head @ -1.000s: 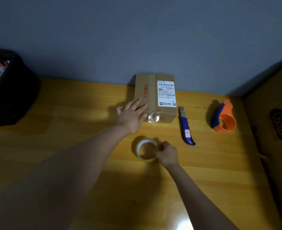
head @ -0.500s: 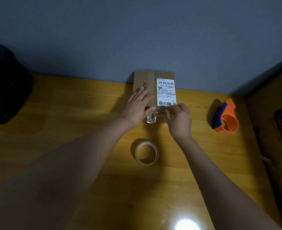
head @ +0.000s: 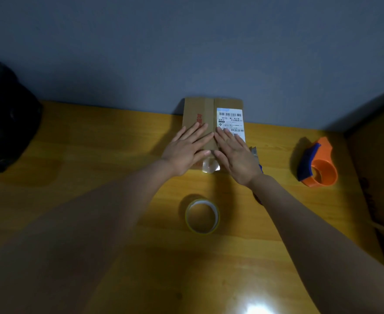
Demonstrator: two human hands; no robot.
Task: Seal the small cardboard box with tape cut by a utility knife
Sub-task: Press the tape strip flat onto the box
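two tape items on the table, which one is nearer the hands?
The bare clear tape roll, lying flat just below both hands, between the forearms. The orange-and-blue tape dispenser sits farther off, toward the table's right edge.

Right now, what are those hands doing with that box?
A person presses both hands flat on a small brown cardboard box by the wall, left hand and right hand either side of its middle seam. Clear tape hangs off the near end. A roll of clear tape lies loose on the wooden table.
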